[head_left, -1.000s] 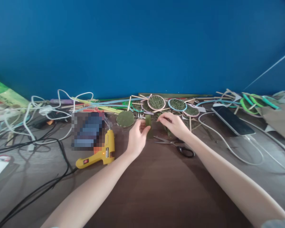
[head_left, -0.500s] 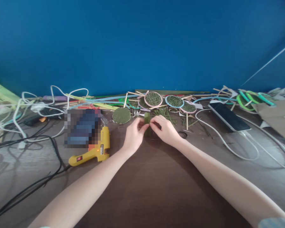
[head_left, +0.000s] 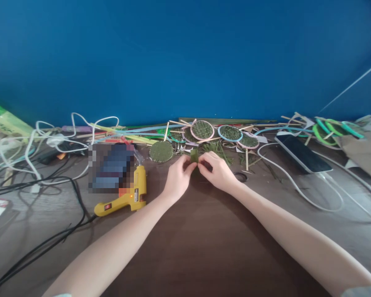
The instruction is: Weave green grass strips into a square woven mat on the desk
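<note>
Your left grip (head_left: 178, 175) pinches one edge of the green strip (head_left: 194, 155), and your right grip (head_left: 215, 170) pinches the other; its upper end projects upright between them. The strip appears thin and light, probably flexible and liable to crease or split. Take hold at the edges, with light pressure only.

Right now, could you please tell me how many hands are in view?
2: the left hand pinches the green strip from its left side, and the right hand is at its right edge. No other hand shows.
</note>
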Tool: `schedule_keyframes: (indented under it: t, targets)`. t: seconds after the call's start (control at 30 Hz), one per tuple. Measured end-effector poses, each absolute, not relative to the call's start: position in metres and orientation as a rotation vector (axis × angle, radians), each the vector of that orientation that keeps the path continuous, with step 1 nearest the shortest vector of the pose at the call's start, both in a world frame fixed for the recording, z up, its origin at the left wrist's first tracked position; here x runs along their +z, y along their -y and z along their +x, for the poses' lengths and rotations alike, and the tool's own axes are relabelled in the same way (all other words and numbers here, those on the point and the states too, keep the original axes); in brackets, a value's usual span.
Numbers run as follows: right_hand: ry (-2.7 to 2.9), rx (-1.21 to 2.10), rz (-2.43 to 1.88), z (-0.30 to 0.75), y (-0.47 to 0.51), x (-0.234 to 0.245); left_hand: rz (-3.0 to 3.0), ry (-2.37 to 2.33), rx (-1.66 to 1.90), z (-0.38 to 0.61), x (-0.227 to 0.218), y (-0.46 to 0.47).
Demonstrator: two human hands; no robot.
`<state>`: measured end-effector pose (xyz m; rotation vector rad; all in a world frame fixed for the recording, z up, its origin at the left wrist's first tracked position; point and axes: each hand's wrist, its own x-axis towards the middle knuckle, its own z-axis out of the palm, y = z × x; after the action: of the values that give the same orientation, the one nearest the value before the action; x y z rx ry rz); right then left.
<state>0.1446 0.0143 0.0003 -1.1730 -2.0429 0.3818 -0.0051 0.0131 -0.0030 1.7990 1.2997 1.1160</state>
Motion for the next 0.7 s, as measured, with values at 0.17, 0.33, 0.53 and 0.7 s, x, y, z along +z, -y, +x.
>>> schedule_keyframes:
  t: [0.17,0.33,0.53,0.7]
  targets:
    - [2.025,0.417,-1.175,0.1448,-0.0155,0.0,1.763,-1.294,1.11,-0.0053,-0.004,-0.0151]
    - [2.006,0.453,-1.184,0.1454,-0.0161,-0.0018,1.751,-1.292,1.093,-0.006,-0.0051,-0.0155]
    - [1.981,0.495,-1.209,0.1458,-0.0172,-0.0014,1.748,-1.288,1.069,-0.0057,-0.003,-0.0142]
    - [1.892,0.489,-1.28,0.1463,-0.0185,-0.0039,1.686,-1.273,1.121,-0.0059,-0.0004,-0.0134]
